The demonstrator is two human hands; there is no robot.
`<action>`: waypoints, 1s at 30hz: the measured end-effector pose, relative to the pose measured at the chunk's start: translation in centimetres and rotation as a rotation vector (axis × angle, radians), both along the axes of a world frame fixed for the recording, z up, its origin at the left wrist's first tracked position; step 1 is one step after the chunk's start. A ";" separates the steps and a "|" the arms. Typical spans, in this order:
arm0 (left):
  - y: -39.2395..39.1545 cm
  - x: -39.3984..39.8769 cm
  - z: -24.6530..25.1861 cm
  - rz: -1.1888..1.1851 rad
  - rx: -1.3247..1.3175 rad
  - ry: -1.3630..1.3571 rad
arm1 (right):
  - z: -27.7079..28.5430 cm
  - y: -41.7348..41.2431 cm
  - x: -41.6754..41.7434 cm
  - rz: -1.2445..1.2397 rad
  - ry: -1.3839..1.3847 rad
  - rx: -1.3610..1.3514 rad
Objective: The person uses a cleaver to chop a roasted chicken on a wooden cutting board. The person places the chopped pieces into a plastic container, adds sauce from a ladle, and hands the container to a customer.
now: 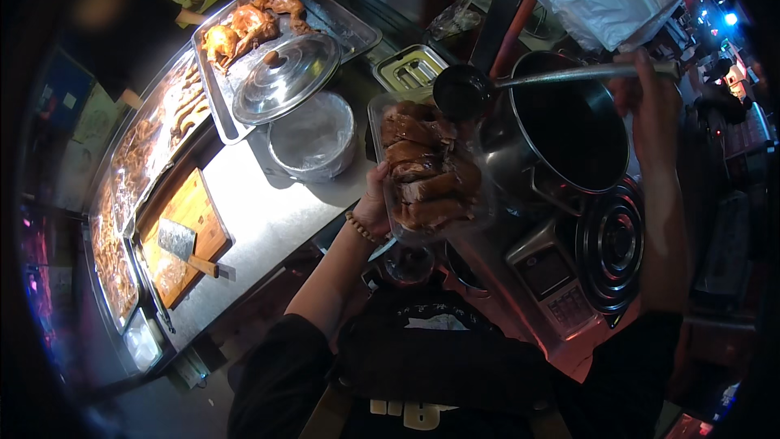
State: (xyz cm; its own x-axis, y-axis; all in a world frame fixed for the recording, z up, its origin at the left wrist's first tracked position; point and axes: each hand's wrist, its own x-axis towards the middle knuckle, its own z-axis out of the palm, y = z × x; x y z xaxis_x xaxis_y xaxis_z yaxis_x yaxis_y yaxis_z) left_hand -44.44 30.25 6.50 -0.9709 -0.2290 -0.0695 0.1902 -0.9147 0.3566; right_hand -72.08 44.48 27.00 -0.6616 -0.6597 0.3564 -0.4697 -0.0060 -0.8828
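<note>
My left hand, with a bead bracelet at its wrist, grips the left side of a clear plastic container. Chopped, glossy brown roast meat fills it. My right hand is closed around the handle of a metal ladle. The ladle's dark bowl hangs over the container's upper right corner, and its handle crosses above a tall steel pot with dark contents. I cannot tell whether the ladle holds liquid.
Roast poultry lies on a metal tray, beside a glass lid and a plastic-lined pot. A cleaver rests on a wooden board. A weighing scale stands below the tall pot. Another person's hand reaches the tray.
</note>
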 end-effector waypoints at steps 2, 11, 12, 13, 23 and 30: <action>-0.2 -0.1 0.1 0.020 -0.009 -0.033 | 0.0 0.3 -0.2 0.008 0.007 0.005; -2.8 -0.5 0.5 0.099 -0.003 -0.031 | 1.4 1.3 3.0 -0.033 -0.002 0.075; -3.2 -0.7 0.4 0.095 0.001 -0.009 | 1.5 1.5 3.2 -0.028 -0.002 0.068; -3.5 -0.8 0.3 0.091 0.006 0.014 | 1.5 1.7 3.4 -0.022 -0.003 0.061; -4.2 -2.2 -0.3 0.241 -0.041 0.021 | 2.2 2.0 5.9 -0.009 -0.005 0.077; -3.3 -2.7 1.0 0.205 -0.125 -0.001 | 1.9 1.7 6.0 0.099 0.055 -0.031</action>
State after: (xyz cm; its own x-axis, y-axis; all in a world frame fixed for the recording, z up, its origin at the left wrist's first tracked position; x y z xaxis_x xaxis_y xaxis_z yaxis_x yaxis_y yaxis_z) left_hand -47.18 26.91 7.48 -0.9032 -0.4282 -0.0296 0.3667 -0.8057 0.4652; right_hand -66.08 46.21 28.93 -0.5726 -0.7088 0.4121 -0.5134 -0.0819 -0.8542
